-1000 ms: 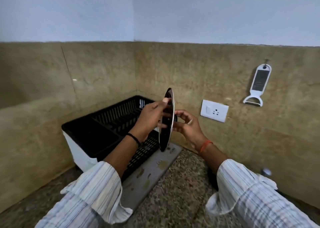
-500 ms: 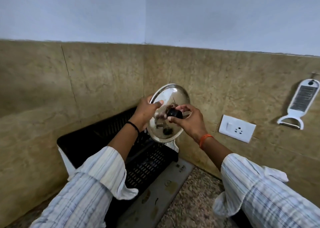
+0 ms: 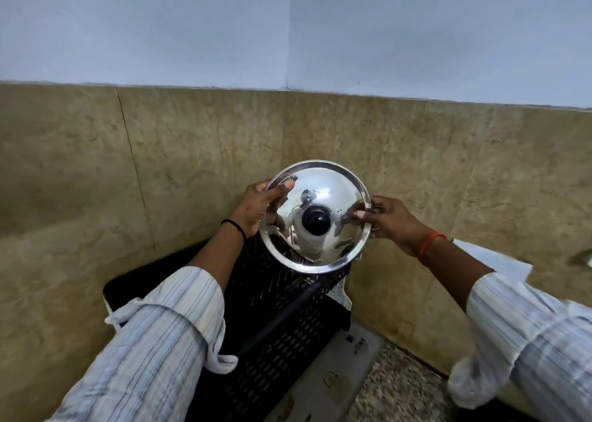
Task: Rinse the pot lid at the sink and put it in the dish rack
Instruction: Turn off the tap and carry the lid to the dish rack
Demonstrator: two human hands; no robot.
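A shiny steel pot lid [image 3: 333, 197] with a black knob in its middle faces me, held upright in the air above the back end of the black plastic dish rack [image 3: 282, 319]. My left hand [image 3: 261, 203] grips the lid's left rim, thumb on the front. On the right rim, my right hand [image 3: 389, 221] pinches the lid with thumb and fingers. The rack's slotted floor shows below the lid, and my left sleeve covers its near left part. No sink is in view.
The rack stands in a corner of tan tiled walls [image 3: 160, 165] on a grey drain tray [image 3: 333, 380] over a speckled granite counter [image 3: 394, 392]. A white wall socket [image 3: 493, 258] is partly hidden behind my right forearm.
The lid has turned from edge-on to face me, knob side toward me. My right hand has shifted from the knob to the right rim, and my view has swung left.
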